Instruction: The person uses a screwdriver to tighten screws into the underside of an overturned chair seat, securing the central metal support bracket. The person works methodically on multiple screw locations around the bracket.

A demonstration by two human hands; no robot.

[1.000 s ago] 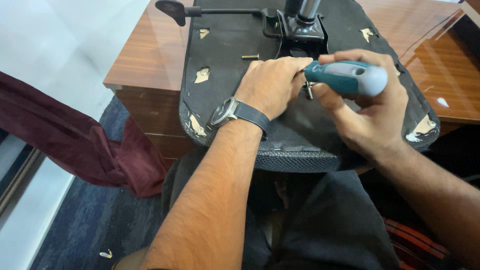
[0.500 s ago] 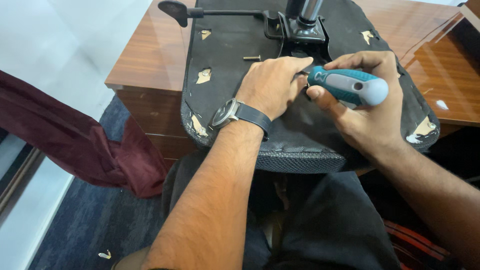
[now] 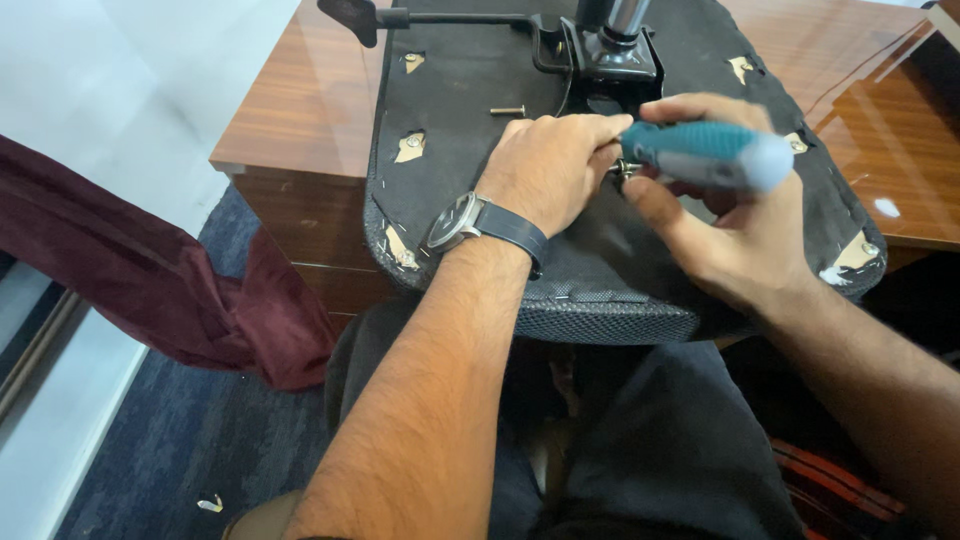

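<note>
the right hand [image 3: 745,235] grips a teal-handled screwdriver [image 3: 700,155], tip at a screw under the fingers [image 3: 590,130] of the left hand [image 3: 550,170], which pinch it on the upturned chair seat [image 3: 480,190] lying across the tabletop [image 3: 300,110]. that screw looks only partly driven, and a loose bolt [image 3: 507,110] lies nearby, unfitted.

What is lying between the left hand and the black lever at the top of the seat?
In the head view, one loose bolt lies on the black seat underside, between the left hand and the lever.

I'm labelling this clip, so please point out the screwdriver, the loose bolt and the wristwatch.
screwdriver [image 3: 700,152], head view, on its teal handle.
loose bolt [image 3: 507,110], head view, on its shaft.
wristwatch [image 3: 452,221], head view, on its face.
</note>
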